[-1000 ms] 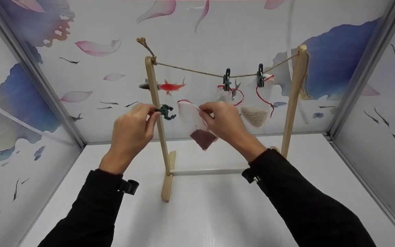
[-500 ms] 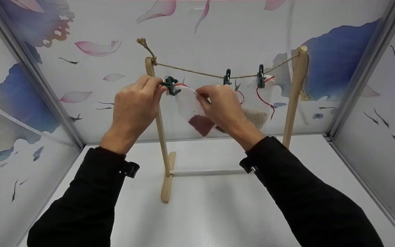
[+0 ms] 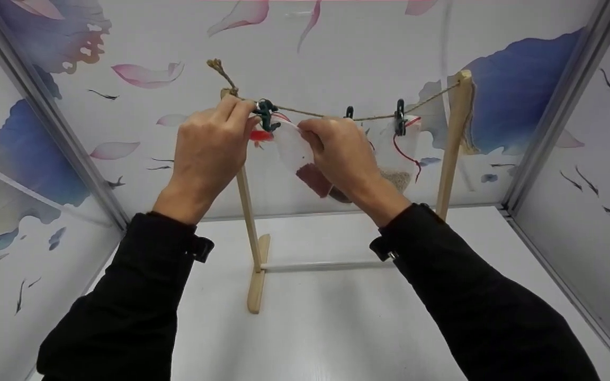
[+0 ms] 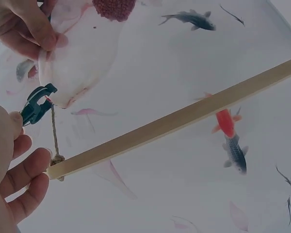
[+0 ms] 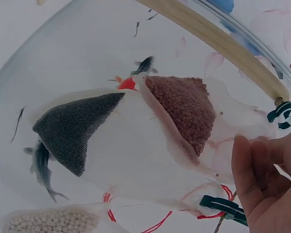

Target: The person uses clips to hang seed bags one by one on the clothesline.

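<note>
Near the left end of the rope [image 3: 379, 117], my left hand [image 3: 207, 151] pinches a dark green clip [image 3: 267, 115]. In the left wrist view the clip's jaws are parted, right at the corner of a white mesh drawstring pouch [image 4: 80, 63] and beside the rope. My right hand [image 3: 344, 164] pinches the pouch's top edge between thumb and fingers. Reddish-brown grains fill the bottom of this pouch, and a red cord shows at its top. Behind the right hand hang a pouch with dark grains [image 5: 82, 131] and one with beige beads [image 5: 48, 222].
A wooden stand holds the rope between a left post [image 3: 247, 217] and a right post [image 3: 456, 143]. Green clips [image 3: 400, 117] on the rope hold the other pouches. A white rod [image 3: 326, 266] joins the feet above the white table [image 3: 305, 323]. Printed panels surround it.
Both hands have risen toward the rope with the clip and the reddish-brown pouch. The clip has come to the pouch's corner and now overlaps the rope.
</note>
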`<state>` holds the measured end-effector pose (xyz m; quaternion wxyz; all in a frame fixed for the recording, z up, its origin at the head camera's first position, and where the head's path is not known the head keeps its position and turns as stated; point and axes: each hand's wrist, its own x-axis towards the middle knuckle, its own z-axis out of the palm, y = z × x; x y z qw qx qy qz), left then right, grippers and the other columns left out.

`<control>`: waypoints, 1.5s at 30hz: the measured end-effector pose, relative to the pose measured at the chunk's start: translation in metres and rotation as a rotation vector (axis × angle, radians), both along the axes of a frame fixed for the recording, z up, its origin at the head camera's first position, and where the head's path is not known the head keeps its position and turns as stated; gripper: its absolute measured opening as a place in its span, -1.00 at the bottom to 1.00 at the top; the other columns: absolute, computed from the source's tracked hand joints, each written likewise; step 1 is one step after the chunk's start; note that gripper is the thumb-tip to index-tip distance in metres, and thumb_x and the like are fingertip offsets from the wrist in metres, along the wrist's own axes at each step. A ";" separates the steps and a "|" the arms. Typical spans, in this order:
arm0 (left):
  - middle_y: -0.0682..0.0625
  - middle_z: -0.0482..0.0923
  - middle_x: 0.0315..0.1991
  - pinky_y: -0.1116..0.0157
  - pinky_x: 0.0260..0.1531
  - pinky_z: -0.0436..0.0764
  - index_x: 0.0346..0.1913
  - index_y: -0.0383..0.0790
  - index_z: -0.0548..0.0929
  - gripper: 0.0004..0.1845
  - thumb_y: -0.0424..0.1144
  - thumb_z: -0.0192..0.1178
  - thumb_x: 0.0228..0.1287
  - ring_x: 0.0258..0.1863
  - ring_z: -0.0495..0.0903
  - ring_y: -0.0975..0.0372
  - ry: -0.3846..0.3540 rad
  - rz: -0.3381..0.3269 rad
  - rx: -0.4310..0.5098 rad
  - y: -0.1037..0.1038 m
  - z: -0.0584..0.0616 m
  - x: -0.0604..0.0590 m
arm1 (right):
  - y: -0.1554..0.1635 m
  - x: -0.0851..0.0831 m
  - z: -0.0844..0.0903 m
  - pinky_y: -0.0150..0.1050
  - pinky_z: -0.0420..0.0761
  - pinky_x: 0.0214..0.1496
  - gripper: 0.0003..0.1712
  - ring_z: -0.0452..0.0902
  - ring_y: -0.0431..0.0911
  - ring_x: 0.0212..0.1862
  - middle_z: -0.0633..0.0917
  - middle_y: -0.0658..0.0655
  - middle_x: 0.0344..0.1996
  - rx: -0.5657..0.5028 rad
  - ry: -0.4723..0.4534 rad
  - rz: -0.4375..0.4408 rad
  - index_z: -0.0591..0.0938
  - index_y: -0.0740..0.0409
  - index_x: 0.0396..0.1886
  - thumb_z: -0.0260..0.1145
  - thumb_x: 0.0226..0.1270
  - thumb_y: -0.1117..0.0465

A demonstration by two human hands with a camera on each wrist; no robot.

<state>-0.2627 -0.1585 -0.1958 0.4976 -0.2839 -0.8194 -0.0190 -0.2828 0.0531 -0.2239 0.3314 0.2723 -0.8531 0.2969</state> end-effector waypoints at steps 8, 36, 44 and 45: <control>-0.21 0.61 -0.24 0.09 -0.55 0.52 -0.07 -0.41 0.64 -0.84 -0.43 0.08 0.50 -0.45 0.65 -0.11 0.102 0.061 -0.173 0.005 0.006 0.001 | -0.004 0.000 0.008 -0.16 0.68 -0.11 -0.80 0.71 -0.01 -0.19 0.78 0.17 -0.19 -0.017 -0.003 -0.076 0.76 0.20 -0.04 0.25 0.52 0.29; -0.23 0.51 -0.17 -0.02 -0.44 0.67 0.08 -0.45 0.51 -0.64 -0.15 0.16 0.53 -0.36 0.62 -0.15 -0.175 0.143 -0.264 0.011 0.025 -0.013 | -0.022 -0.010 0.017 -0.19 0.67 -0.12 -0.78 0.73 -0.01 -0.15 0.78 0.17 -0.14 -0.036 -0.127 -0.171 0.72 0.22 -0.03 0.20 0.56 0.24; -0.23 0.54 -0.15 0.00 -0.48 0.65 0.25 -0.38 0.46 -0.56 -0.12 0.12 0.55 -0.42 0.61 -0.11 -0.199 0.087 -0.314 0.006 0.017 -0.014 | -0.021 -0.012 0.009 -0.17 0.68 -0.14 -0.78 0.73 -0.02 -0.20 0.78 0.16 -0.21 -0.029 -0.155 -0.163 0.73 0.24 -0.05 0.22 0.56 0.23; -0.23 0.55 -0.14 -0.01 -0.47 0.65 0.27 -0.38 0.45 -0.55 -0.11 0.12 0.54 -0.40 0.62 -0.11 -0.201 0.080 -0.312 0.006 0.016 -0.014 | -0.021 -0.012 0.007 -0.16 0.68 -0.15 -0.78 0.73 -0.01 -0.21 0.78 0.16 -0.21 -0.029 -0.158 -0.161 0.73 0.24 -0.05 0.22 0.55 0.23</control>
